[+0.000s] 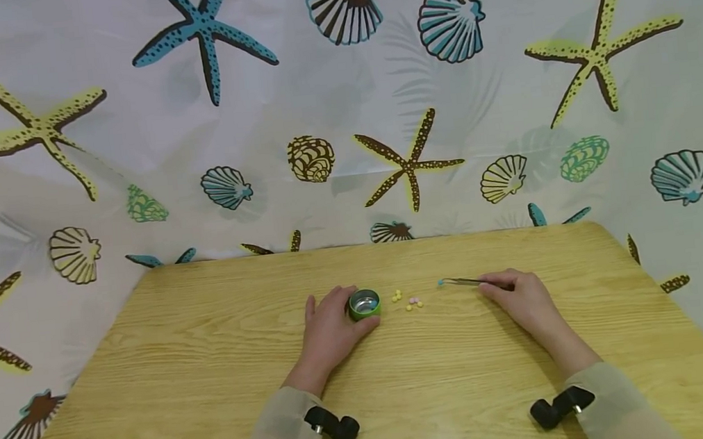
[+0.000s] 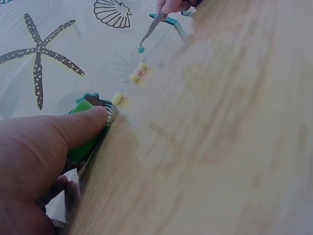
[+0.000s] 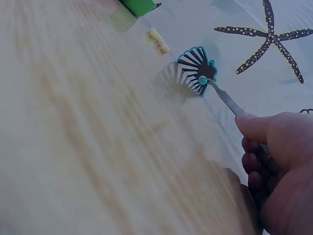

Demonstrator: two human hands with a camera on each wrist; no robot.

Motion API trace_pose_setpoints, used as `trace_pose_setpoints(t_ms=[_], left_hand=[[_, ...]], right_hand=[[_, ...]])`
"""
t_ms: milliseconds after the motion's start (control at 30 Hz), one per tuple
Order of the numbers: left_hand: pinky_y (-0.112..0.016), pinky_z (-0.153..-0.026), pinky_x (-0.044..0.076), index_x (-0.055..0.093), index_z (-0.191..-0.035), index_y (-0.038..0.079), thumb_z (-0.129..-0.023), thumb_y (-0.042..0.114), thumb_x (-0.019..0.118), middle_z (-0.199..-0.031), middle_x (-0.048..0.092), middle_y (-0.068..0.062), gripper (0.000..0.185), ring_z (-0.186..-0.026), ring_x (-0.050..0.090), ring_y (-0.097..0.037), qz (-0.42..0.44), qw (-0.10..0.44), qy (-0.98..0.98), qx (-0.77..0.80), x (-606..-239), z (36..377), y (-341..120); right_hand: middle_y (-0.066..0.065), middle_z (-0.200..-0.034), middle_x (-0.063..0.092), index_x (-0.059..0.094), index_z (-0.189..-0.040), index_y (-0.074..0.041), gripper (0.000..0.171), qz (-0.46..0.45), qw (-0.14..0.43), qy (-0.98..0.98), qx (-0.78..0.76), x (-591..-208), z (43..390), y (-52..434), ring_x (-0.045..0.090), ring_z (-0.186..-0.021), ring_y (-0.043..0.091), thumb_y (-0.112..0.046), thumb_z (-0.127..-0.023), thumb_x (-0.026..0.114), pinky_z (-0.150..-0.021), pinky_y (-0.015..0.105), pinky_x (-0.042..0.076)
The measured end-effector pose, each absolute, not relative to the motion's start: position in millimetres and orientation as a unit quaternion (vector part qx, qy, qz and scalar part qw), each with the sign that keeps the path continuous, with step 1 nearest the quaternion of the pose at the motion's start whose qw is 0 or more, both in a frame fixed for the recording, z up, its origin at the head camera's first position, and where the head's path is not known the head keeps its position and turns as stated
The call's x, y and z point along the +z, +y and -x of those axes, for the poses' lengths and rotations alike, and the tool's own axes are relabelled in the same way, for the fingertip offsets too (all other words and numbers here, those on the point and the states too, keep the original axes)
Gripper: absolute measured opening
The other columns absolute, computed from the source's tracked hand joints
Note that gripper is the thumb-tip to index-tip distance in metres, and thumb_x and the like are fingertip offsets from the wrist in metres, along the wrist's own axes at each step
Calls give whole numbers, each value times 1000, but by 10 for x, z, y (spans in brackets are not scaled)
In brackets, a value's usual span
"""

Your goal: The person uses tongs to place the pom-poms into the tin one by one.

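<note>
Near the desk's (image 1: 441,386) far edge, left hand (image 1: 331,329) grips green cup (image 1: 368,316); right hand (image 1: 527,303) holds tweezers (image 1: 465,281), blue bead (image 3: 203,80) at tip.

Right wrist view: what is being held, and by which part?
The right grip pinches bent tweezers by their rear part; the tip carries a turquoise ball.

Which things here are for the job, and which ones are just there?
For the job, it seems:
- tweezers, in the right hand
- blue ball at their tip
- green tin, held by the left hand
- yellow balls and pink balls on the table

Just there:
- patterned cloth
- black gadgets on the sleeves
</note>
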State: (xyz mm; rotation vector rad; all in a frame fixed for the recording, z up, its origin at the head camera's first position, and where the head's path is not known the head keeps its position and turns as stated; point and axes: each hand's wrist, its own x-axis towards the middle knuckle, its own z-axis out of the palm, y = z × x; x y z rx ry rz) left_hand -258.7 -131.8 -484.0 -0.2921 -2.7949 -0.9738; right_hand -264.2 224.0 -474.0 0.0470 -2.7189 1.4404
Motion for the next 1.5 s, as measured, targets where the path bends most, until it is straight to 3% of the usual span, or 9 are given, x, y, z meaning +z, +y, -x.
trace_pose_setpoints(t_ms=[400, 633, 767, 1500], left_hand=[[-70, -131, 10, 67, -146, 2, -94, 35, 92, -148, 68, -18, 67, -153, 49, -40, 95, 79, -939, -322, -4843, 2593, -1330], [-71, -131, 10, 67, -145, 2, -93, 34, 93, -147, 68, -18, 67, -152, 50, -41, 97, 83, -937, -326, -4827, 2580, -1310], [-71, -131, 11, 67, -145, 2, -93, 35, 93, -147, 68, -18, 67, -152, 50, -41, 95, 86, -938, -322, -4844, 2584, -1318], [-70, -132, 9, 66, -147, 2, -94, 37, 91, -149, 67, -18, 68, -153, 49, -40, 100, 81, -940, -315, -4851, 2595, -1314]], right_hand=[[19, -139, 72, 78, -138, -6, 36, -15, 50, -873, 484, -4737, 2669, 2151, 64, -132, 38, -29, -111, 72, -109, 53, 53], [12, -124, 76, 81, -132, -7, 30, -39, 70, -865, 496, -4686, 2635, 1966, 67, -107, 25, -26, -110, 74, -86, 32, 55], [8, -114, 75, 82, -130, -9, 29, -58, 69, -858, 505, -4658, 2635, 1833, 63, -95, 21, -26, -109, 75, -78, 29, 53], [3, -105, 74, 84, -126, -7, 23, -109, 60, -842, 526, -4597, 2624, 1232, 64, -89, 19, -18, -107, 77, -75, 27, 52]])
